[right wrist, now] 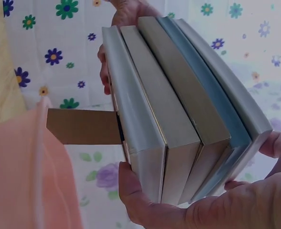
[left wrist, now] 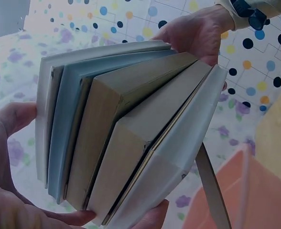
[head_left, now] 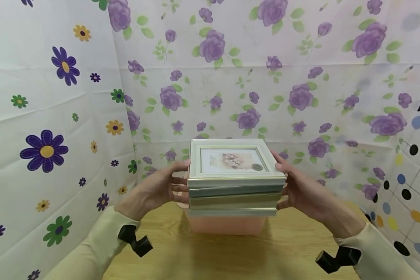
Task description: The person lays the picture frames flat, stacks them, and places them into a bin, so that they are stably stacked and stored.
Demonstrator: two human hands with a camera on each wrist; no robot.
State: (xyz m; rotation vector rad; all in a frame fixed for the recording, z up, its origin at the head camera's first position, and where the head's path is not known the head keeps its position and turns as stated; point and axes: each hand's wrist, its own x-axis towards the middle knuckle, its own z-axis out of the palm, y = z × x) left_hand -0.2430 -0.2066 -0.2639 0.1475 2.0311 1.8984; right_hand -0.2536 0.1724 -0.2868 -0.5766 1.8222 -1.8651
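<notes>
A stack of several picture frames is held up between both hands. The top white picture frame [head_left: 196,167] shows a small flower print behind its front and a round sticker. Beneath it come a blue-grey frame [left wrist: 64,133], beige frames [right wrist: 183,81] and another whitish frame [right wrist: 133,100] at the bottom. The left hand [head_left: 157,188] grips the left end of the stack, thumb up by the top frame, fingers lower down. Gripping the right end is the right hand [head_left: 301,188]. A brown stand flap [right wrist: 83,126] sticks out from the bottom frame's underside.
Under the stack a pink plastic bin [head_left: 227,225] stands on the wood-grain surface [head_left: 161,249]. Flower-printed sheets [head_left: 210,101] hang behind and at the left, with a dotted sheet [head_left: 406,186] at the right.
</notes>
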